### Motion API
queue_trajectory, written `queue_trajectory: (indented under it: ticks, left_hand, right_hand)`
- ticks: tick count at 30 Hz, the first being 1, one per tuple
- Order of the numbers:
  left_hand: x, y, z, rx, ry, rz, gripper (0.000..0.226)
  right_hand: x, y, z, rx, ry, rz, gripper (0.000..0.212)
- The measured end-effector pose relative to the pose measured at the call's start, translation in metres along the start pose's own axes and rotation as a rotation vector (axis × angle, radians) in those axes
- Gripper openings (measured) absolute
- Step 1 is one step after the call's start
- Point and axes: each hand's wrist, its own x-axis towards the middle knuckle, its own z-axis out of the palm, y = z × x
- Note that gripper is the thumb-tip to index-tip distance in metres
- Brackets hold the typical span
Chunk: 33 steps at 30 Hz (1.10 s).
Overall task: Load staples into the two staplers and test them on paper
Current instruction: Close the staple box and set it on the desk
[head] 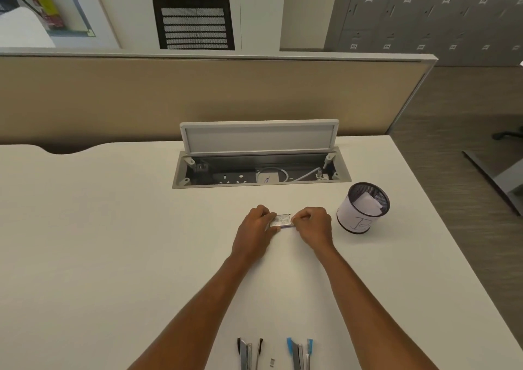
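Both hands are on the little staple box [280, 221] mid-bench: left hand [256, 222] grips one end, right hand [312, 224] pinches the other. The print on it is too small to read. Just right of them is a black mesh cup [363, 207] with white paper inside and a wrap with what looks like a handwritten "B". The open cable tray [261, 171] holds sockets and a white cable. At the near edge of the bench [113, 242], the black stapler [246, 354] and blue stapler [298, 354] lie flipped open, with a small staple strip [272, 362] between them.
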Motion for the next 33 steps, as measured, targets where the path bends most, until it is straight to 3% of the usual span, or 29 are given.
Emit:
queue_trajectory:
  ticks: [4,11,17,21,27,31,33]
  left_hand:
    - [0.0,0.0,0.001,-0.022,0.001,-0.01,0.036]
    - [0.001,-0.001,0.0,-0.029,-0.005,-0.006,0.037]
    - [0.003,0.001,-0.001,-0.036,-0.02,-0.006,0.038]
    - [0.003,0.001,-0.002,-0.01,-0.025,0.011,0.039]
    - [-0.007,-0.01,-0.009,-0.016,-0.054,-0.022,0.061]
    - [-0.036,-0.032,-0.024,0.006,0.036,-0.076,0.048]
    - [-0.054,-0.043,-0.032,0.018,0.088,-0.102,0.041]
  right_hand:
    - [0.0,-0.004,0.004,-0.033,0.016,0.018,0.013]
    - [-0.005,0.002,-0.006,0.006,-0.186,-0.081,0.023]
    - [-0.003,0.005,-0.009,0.014,-0.235,-0.056,0.027]
    - [0.0,0.005,-0.004,-0.238,-0.25,-0.257,0.049]
    - [0.007,0.008,-0.005,-0.413,-0.214,-0.349,0.03]
    - [0.011,0.01,-0.007,-0.447,-0.218,-0.357,0.031]
    - [0.011,0.009,-0.009,-0.436,-0.239,-0.343,0.042]
